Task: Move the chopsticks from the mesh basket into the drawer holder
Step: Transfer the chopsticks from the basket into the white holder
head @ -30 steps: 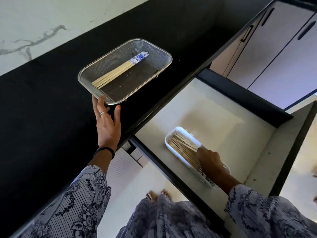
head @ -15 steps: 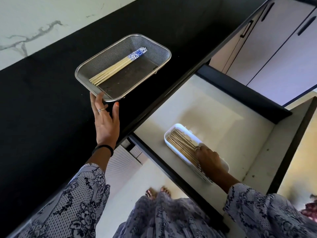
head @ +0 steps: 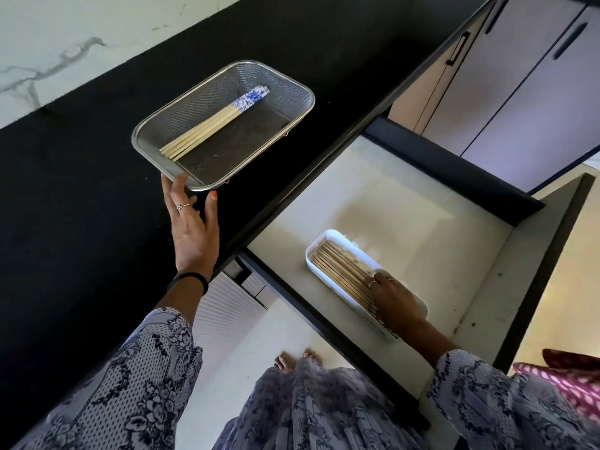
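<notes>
A steel mesh basket [head: 285, 82] sits on the black counter. In it lie several bamboo chopsticks [head: 207, 128] with blue-and-white ends. My left hand [head: 193, 225] rests on the counter with fingers spread, touching the basket's near rim. In the open drawer [head: 389, 203] stands a white oblong holder [head: 328, 237] with several chopsticks [head: 341, 271] lying in it. My right hand [head: 394, 303] lies palm-down over the near end of those chopsticks; whether it grips any is hidden.
The black counter [head: 81, 206] runs diagonally, with a marble wall [head: 65, 34] behind. Pale cabinet doors [head: 519, 92] with dark handles stand beyond the drawer. My bare feet [head: 292, 360] show on the floor below. A pink patterned cloth [head: 571, 375] is at right.
Both hands stay in place. The right hand has shifted slightly along the chopsticks in the holder. The camera moved a little.
</notes>
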